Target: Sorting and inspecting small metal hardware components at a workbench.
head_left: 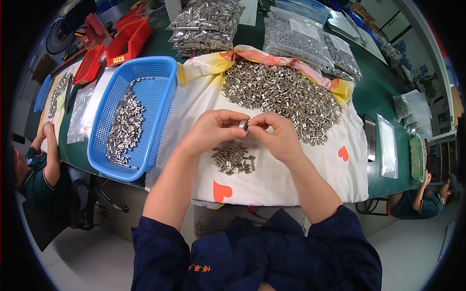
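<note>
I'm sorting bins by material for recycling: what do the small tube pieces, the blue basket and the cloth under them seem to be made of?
The small tube pieces look like bare metal, probably steel or nickel-plated: silvery with bright glints. The blue basket looks like moulded plastic: uniform glossy colour and a fine grid of holes. The cloth seems a woven fabric, matt white with printed hearts, creased and draped over the table edge.

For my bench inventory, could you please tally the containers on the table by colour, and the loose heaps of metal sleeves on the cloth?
Blue basket: 1
Red bins: 2 clearly in view
Heaps of sleeves on the cloth, large and small: 2
Total: 5
</note>
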A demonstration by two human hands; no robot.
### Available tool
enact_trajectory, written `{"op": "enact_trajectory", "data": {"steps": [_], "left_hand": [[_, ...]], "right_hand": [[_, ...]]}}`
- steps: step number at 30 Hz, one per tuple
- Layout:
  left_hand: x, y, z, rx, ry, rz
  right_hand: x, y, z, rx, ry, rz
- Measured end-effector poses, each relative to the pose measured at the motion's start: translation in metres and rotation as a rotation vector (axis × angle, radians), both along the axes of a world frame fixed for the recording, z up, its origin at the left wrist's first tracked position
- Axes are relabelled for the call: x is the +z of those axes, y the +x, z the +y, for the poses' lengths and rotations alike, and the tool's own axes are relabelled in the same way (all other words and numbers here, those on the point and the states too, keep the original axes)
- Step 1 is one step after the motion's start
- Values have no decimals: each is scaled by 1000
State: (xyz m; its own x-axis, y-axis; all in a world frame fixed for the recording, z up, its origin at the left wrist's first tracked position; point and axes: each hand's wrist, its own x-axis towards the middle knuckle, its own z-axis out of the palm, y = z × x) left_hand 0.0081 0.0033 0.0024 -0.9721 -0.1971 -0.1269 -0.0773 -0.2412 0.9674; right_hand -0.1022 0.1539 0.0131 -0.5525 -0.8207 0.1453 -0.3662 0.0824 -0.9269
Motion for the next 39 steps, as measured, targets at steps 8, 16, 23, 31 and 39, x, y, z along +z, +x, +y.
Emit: {"op": "enact_trajectory", "data": {"steps": [8,16,23,31,39], "left_hand": [[3,5,1,-79,-85,-37],[3,4,1,-273,-296,-89],[-3,2,1,-169,-181,-65],[-2,-2,0,25,-11,-16],[-2,-1,0,20,-17,5]], "right_hand": [[3,-34,7,-300,104,198],[-11,-32,5,-169,390,837],[-10,-22,3,-186,472,870],[5,-7,1,-39,11,17],[3,3,-1,-49,20,62]]}}
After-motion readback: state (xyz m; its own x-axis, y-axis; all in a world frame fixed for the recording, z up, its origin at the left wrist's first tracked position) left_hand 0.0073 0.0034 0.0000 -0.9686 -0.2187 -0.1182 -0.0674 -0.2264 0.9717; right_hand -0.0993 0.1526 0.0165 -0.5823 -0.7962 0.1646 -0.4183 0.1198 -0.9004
